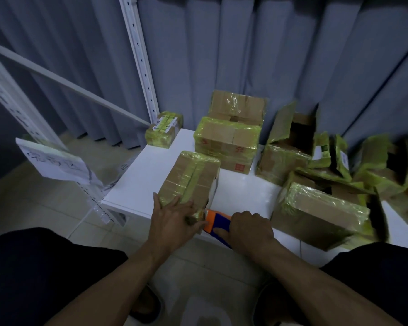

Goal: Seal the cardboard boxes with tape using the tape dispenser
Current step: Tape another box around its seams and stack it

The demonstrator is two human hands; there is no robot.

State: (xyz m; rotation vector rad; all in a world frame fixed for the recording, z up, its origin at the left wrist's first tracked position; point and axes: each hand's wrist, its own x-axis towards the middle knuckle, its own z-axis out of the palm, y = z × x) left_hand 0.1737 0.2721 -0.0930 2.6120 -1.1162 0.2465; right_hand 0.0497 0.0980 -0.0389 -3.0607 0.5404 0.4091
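Observation:
A cardboard box (190, 178) wrapped in yellow-green tape lies on the white table (141, 180) near its front edge. My left hand (172, 218) rests spread on the box's near end, fingers flat over its top and corner. My right hand (247, 230) grips the orange and blue tape dispenser (216, 223), whose orange end touches the near right corner of that box. The dispenser's roll and blade are hidden by my hand.
Two stacked taped boxes (229, 142) stand behind, a small taped box (164, 130) at the far left corner, another taped box (320, 212) at the right. Open, torn boxes (292, 142) pile up at the back right. A white shelf post (139, 55) rises by the curtain.

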